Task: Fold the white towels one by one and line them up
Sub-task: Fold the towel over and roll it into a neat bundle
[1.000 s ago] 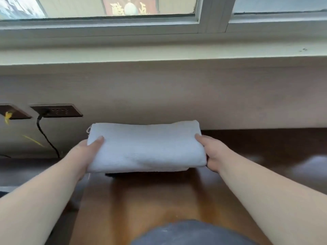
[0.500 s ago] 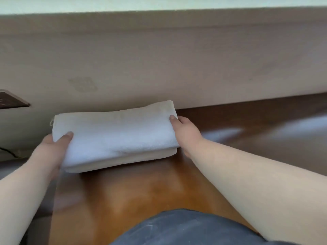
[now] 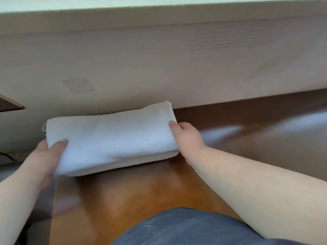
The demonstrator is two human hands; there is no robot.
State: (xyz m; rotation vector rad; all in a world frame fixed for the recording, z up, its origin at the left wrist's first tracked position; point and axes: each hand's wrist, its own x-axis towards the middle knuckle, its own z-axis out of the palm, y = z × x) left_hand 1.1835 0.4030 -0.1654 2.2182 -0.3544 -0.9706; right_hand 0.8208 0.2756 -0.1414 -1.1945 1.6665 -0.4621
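A folded white towel (image 3: 113, 137) lies as a thick oblong at the back of the brown wooden table (image 3: 141, 190), close to the wall. My left hand (image 3: 47, 154) grips its left end, thumb on top and fingers hidden underneath. At the other end my right hand (image 3: 185, 138) holds the towel, thumb on its top edge. Whether the towel rests fully on the table or is held just above it, I cannot tell.
A beige wall (image 3: 159, 64) rises right behind the towel, with a window sill (image 3: 123, 4) above it. A dark socket plate (image 3: 8, 105) sits at the far left. The table's left edge (image 3: 53, 209) runs below my left hand. The tabletop stretches to the right.
The view has tilted down, so the window is out of sight. The towel, held at both ends, has gone down from mid-air to the back of the table by the wall.
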